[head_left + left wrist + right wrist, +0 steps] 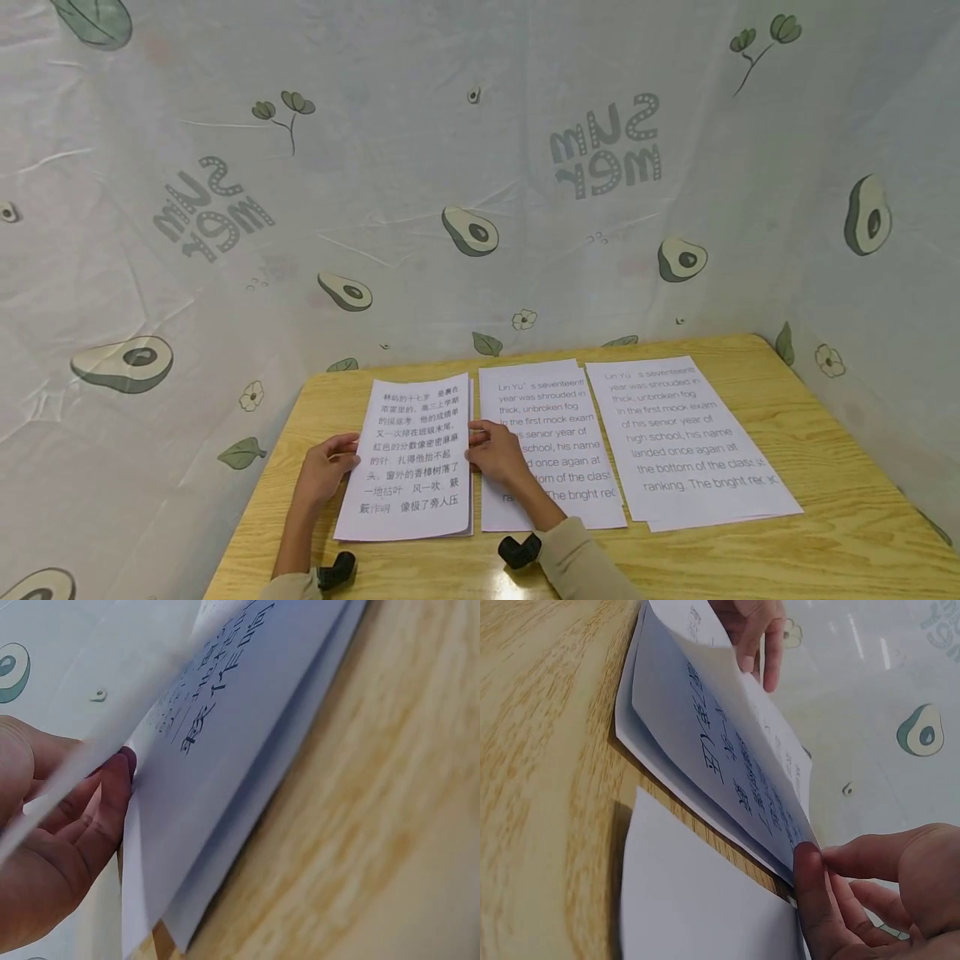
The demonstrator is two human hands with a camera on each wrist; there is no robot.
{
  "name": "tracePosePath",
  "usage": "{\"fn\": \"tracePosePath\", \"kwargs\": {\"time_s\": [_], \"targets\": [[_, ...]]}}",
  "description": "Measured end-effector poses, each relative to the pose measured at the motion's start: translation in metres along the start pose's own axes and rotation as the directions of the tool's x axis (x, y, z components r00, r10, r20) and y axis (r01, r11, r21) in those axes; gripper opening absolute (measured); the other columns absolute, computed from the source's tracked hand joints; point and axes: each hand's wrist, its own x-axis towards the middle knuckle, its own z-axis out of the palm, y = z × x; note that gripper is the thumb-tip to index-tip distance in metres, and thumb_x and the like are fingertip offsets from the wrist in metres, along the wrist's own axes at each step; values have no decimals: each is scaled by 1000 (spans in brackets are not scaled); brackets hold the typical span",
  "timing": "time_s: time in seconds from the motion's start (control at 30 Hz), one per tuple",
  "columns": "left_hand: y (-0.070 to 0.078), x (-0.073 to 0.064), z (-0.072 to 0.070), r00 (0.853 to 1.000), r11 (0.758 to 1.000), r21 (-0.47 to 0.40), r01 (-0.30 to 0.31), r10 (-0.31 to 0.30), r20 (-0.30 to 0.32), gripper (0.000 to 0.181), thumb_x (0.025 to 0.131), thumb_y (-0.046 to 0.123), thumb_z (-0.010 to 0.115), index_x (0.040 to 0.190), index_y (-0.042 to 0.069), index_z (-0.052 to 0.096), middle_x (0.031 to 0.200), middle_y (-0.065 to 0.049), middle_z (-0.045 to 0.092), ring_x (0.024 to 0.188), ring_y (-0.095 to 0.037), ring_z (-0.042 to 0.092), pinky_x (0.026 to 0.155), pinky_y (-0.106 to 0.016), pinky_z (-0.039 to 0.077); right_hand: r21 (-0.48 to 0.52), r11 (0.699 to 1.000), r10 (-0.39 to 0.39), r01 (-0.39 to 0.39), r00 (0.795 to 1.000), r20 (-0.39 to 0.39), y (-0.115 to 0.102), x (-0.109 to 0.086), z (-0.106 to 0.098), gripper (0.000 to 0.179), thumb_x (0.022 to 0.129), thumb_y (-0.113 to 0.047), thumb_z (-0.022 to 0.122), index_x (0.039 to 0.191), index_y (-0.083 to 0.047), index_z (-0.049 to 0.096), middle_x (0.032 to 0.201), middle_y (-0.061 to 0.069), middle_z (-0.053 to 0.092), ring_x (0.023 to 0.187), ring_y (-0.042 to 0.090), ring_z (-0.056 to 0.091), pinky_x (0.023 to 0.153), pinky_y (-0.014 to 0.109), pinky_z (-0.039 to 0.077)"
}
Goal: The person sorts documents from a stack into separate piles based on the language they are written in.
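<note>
A sheet of paper printed with large Chinese characters (408, 454) lies on top of a small stack at the table's left. My right hand (497, 454) pinches its right edge between thumb and fingertips; the right wrist view shows the right hand (885, 892) at the edge of the bowed sheet (769, 735). At the left edge, my left hand (326, 473) holds the same sheet between thumb and fingers. In the left wrist view the raised sheet partly hides the left hand (67, 832). Beneath it shows another printed sheet (217, 765).
Right of the stack lies an English-printed sheet (551, 400), partly under my right forearm. Farther right are more English sheets (682, 442), overlapping slightly askew. All rest on a wood-grain table (840, 467), with an avocado-patterned cloth (405, 167) behind it.
</note>
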Motion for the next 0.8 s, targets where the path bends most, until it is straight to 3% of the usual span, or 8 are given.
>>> {"fn": "tracePosePath", "kwargs": {"time_s": [0.17,0.33,0.4,0.57,0.8], "targets": [[-1,0,-2,1000,1000,-22,1,-1,5,42,100,-4,66,142,-5,64,128,-28,67,102,-26,72,76,-23,61,-45,998,-34,33,999,-19,-5,-3,-1,50,90,-2,73,140,5,66,110,15,73,83,14,72,68,28,64],[7,-6,-5,999,1000,8,-1,1,-34,41,102,4,68,142,-5,64,129,-28,68,105,-26,74,74,-24,62,-189,966,-193,174,978,-83,-13,-10,-11,38,92,-5,77,128,5,73,104,13,75,89,18,75,74,24,61],[13,-10,-5,999,1000,28,0,1,-43,41,103,8,70,142,-2,65,129,-25,69,104,-25,73,73,-24,62,-196,959,-227,207,970,-87,-16,-13,-20,36,92,-6,78,127,5,73,103,14,74,90,22,76,74,25,61],[36,-18,6,999,998,46,-34,35,-31,43,101,11,72,142,0,66,127,-22,71,101,-24,71,75,-23,61,-116,985,-142,131,985,-94,-17,-21,-44,36,95,-6,76,129,4,72,105,13,74,88,20,75,68,27,64],[55,-22,37,998,998,-6,-63,63,6,40,100,10,74,139,0,69,122,-18,73,100,-27,72,77,-27,64,-91,995,-54,41,988,-147,-4,-31,-77,35,97,-6,75,131,3,72,105,13,74,86,21,76,72,32,66]]}}
